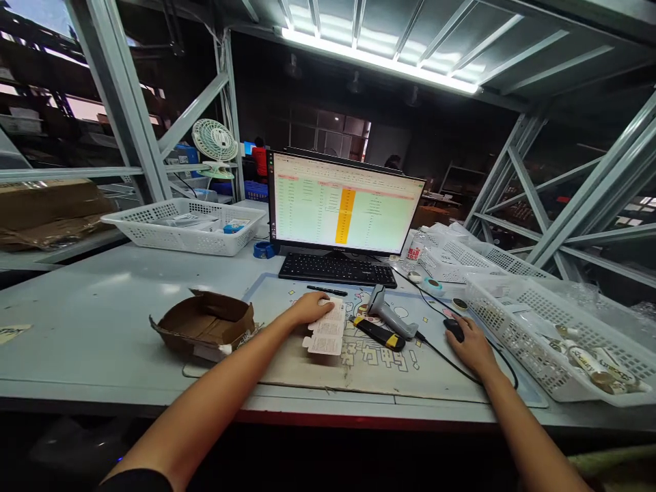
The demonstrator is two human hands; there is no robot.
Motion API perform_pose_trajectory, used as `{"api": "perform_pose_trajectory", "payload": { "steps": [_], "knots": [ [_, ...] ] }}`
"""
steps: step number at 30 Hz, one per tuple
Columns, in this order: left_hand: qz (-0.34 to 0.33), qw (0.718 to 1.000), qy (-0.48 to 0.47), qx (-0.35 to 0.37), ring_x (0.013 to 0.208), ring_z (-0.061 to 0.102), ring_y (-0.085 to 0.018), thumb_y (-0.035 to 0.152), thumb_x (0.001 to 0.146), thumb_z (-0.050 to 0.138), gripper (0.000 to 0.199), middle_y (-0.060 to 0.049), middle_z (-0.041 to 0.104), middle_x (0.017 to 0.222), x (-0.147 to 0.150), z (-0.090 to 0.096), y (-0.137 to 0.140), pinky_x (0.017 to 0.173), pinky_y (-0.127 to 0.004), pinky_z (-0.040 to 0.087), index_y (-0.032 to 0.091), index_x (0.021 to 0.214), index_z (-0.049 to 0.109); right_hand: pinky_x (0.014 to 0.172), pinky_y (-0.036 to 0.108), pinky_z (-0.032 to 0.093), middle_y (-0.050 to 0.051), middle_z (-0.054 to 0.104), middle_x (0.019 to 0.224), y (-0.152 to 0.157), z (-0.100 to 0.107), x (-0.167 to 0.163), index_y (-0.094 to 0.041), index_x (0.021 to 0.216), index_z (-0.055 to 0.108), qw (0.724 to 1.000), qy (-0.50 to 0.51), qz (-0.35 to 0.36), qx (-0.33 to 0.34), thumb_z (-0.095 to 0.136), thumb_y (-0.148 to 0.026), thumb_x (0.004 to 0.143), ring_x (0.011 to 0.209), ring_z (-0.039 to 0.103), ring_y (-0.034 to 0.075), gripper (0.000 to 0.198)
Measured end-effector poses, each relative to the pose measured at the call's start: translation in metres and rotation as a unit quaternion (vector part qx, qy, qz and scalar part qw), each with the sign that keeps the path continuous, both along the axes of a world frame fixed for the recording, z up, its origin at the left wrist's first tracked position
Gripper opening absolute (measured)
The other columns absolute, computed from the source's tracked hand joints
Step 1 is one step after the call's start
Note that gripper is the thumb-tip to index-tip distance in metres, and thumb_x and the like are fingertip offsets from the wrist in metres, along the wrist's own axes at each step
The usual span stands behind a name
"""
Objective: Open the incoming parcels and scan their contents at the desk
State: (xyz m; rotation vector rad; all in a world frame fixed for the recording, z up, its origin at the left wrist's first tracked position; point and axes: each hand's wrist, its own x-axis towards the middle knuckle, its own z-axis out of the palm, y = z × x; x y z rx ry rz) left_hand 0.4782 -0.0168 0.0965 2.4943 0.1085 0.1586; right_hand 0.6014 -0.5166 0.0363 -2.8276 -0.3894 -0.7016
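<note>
My left hand (311, 307) grips the top of a flattened white printed carton (328, 331), tilted a little above the desk mat (287, 365). Over at the right, my right hand (470, 345) is wrapped round a black computer mouse (454, 330). Between the hands lie a grey barcode scanner (392, 316) and a black-and-yellow utility knife (378, 333). A black pen (326, 290) rests just beyond my left hand. Left of the mat's middle, an open brown cardboard box (205, 324) with torn edges stands beside my left forearm.
A lit monitor (346, 201) with a spreadsheet stands behind a black keyboard (335, 270). White baskets hold goods at the back left (184, 236) and right (512, 328). Blue tape (264, 251) sits near the keyboard. The scanner's cable crosses the mat. Metal shelf posts frame the desk.
</note>
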Motion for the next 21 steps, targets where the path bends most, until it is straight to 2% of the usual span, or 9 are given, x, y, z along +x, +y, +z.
{"api": "perform_pose_trajectory", "payload": {
  "steps": [2, 5, 7, 11, 16, 21],
  "knots": [
    [-0.01, 1.0, 0.003, -0.001, 0.128, 0.067, -0.035, 0.049, 0.092, 0.057, 0.057, -0.015, 0.071, 0.141, 0.001, -0.001, 0.002, 0.113, -0.043, 0.049, 0.014, 0.135, 0.072, 0.106, 0.048, 0.053, 0.017, 0.058, 0.149, -0.001, -0.002, 0.002, -0.017, 0.151, 0.06, 1.0, -0.008, -0.004, 0.012, 0.043, -0.047, 0.1, 0.129, 0.061, 0.035, 0.061],
    [-0.027, 1.0, -0.006, -0.002, 0.14, 0.058, -0.035, 0.053, 0.094, 0.055, 0.065, -0.011, 0.064, 0.152, -0.001, -0.006, 0.001, 0.12, -0.044, 0.043, 0.019, 0.149, 0.062, 0.105, 0.046, 0.054, 0.017, 0.061, 0.145, -0.004, -0.007, 0.006, -0.016, 0.147, 0.063, 0.999, -0.018, -0.005, 0.033, 0.042, -0.046, 0.098, 0.125, 0.063, 0.033, 0.061],
    [-0.031, 0.999, -0.011, -0.008, 0.14, 0.056, -0.036, 0.056, 0.094, 0.056, 0.067, -0.012, 0.068, 0.145, -0.004, -0.011, -0.002, 0.119, -0.047, 0.042, 0.022, 0.151, 0.061, 0.106, 0.045, 0.054, 0.016, 0.062, 0.142, -0.006, -0.01, 0.008, -0.017, 0.143, 0.066, 0.999, -0.027, 0.004, 0.044, 0.042, -0.048, 0.098, 0.124, 0.064, 0.032, 0.059],
    [-0.009, 0.999, -0.029, -0.038, 0.123, 0.064, -0.036, 0.056, 0.092, 0.059, 0.055, -0.016, 0.072, 0.122, -0.008, -0.017, -0.006, 0.106, -0.046, 0.05, 0.018, 0.132, 0.066, 0.106, 0.047, 0.055, 0.016, 0.064, 0.139, -0.01, -0.017, 0.011, -0.019, 0.139, 0.068, 0.997, -0.043, 0.022, 0.06, 0.043, -0.052, 0.097, 0.122, 0.065, 0.033, 0.059],
    [-0.013, 0.995, -0.074, -0.07, 0.114, 0.067, -0.031, 0.041, 0.095, 0.059, 0.029, -0.011, 0.074, 0.119, -0.012, -0.018, -0.011, 0.1, -0.041, 0.05, 0.02, 0.116, 0.063, 0.105, 0.049, 0.055, 0.013, 0.064, 0.141, -0.019, -0.025, 0.018, -0.022, 0.139, 0.067, 0.997, -0.036, 0.017, 0.059, 0.043, -0.061, 0.095, 0.119, 0.067, 0.034, 0.064],
    [0.01, 0.995, -0.076, -0.066, 0.111, 0.07, -0.03, 0.035, 0.097, 0.062, 0.023, -0.009, 0.076, 0.116, -0.018, -0.017, -0.015, 0.096, -0.039, 0.05, 0.021, 0.114, 0.065, 0.106, 0.051, 0.054, 0.014, 0.066, 0.138, -0.026, -0.029, 0.025, -0.021, 0.136, 0.069, 0.997, -0.032, 0.018, 0.068, 0.043, -0.064, 0.09, 0.122, 0.067, 0.037, 0.068]
  ]
}}
